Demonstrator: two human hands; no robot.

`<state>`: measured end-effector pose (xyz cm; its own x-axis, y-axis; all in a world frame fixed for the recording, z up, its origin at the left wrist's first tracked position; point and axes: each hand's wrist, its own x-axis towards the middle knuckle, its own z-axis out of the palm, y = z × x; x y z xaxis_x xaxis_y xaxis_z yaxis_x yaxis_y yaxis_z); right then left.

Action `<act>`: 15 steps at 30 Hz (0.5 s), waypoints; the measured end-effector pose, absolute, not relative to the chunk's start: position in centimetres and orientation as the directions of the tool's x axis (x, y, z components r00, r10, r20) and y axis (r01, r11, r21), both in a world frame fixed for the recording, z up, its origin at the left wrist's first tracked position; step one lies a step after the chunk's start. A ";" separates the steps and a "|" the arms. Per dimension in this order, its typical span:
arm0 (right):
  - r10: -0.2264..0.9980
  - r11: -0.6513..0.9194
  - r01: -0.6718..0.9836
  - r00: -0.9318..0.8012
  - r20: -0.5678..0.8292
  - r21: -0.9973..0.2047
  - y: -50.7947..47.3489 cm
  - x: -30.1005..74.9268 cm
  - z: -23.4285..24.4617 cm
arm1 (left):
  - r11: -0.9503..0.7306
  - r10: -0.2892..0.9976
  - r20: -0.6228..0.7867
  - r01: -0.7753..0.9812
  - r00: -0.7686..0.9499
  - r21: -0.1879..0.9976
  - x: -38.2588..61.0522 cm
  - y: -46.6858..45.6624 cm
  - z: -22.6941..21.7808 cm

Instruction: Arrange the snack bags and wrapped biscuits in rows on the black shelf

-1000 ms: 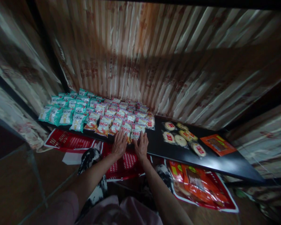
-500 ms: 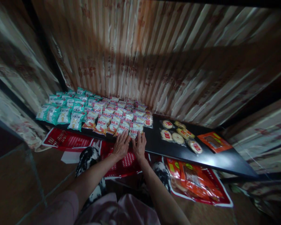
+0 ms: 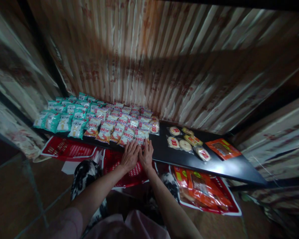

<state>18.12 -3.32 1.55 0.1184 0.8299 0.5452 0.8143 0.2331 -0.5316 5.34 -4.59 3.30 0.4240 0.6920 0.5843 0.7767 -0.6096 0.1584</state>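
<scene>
A low black shelf carries rows of small snack packets. Red-and-white packets fill its middle and teal packets lie at its left end. My left hand and my right hand lie side by side at the shelf's front edge. Their fingers are stretched flat and touch the nearest red-and-white packets. Neither hand grips anything.
Round clear-wrapped cakes and an orange packet lie on the shelf's right half. Red plastic baskets sit on the floor below, one at the right holding orange bags. A striped curtain hangs behind the shelf.
My two hands have drawn closer together at the front row of packets, and the view has drifted slightly so the shelf sits further left.
</scene>
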 end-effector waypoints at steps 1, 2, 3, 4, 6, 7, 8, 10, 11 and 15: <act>0.830 0.237 0.816 0.113 0.547 -0.528 -3.4 18.2 1.5 | -0.616 0.687 0.588 0.771 0.427 0.160 5.6 -4.7 3.3; 0.829 0.240 0.816 0.110 0.548 -0.526 -3.4 18.2 1.4 | -0.622 0.683 0.591 0.766 0.429 0.163 5.8 -4.8 3.2; 0.829 0.243 0.815 0.108 0.549 -0.526 -3.4 18.2 1.3 | -0.628 0.679 0.595 0.760 0.431 0.166 6.0 -4.8 3.2; 0.828 0.244 0.813 0.108 0.549 -0.528 -3.4 18.3 1.2 | -0.633 0.675 0.599 0.755 0.432 0.169 6.3 -4.9 3.1; 0.829 0.248 0.809 0.107 0.549 -0.532 -3.4 18.5 1.1 | -0.640 0.668 0.606 0.749 0.432 0.172 6.7 -4.8 3.0; 0.829 0.252 0.807 0.105 0.550 -0.533 -3.4 18.7 1.1 | -0.641 0.666 0.610 0.747 0.430 0.174 7.0 -4.7 2.9; 0.828 0.257 0.806 0.101 0.552 -0.533 -3.3 18.9 1.1 | -0.643 0.664 0.613 0.746 0.428 0.175 7.2 -4.6 2.8; 0.825 0.278 0.805 0.079 0.560 -0.524 -3.2 19.4 1.1 | -0.645 0.659 0.621 0.744 0.424 0.177 7.6 -4.3 2.6; 0.823 0.292 0.806 0.063 0.565 -0.515 -3.1 19.6 1.1 | -0.645 0.656 0.627 0.743 0.421 0.176 7.8 -4.2 2.4; 0.824 0.334 0.807 0.001 0.566 -0.487 -2.9 20.6 1.1 | -0.635 0.651 0.648 0.752 0.396 0.178 8.5 -4.2 1.6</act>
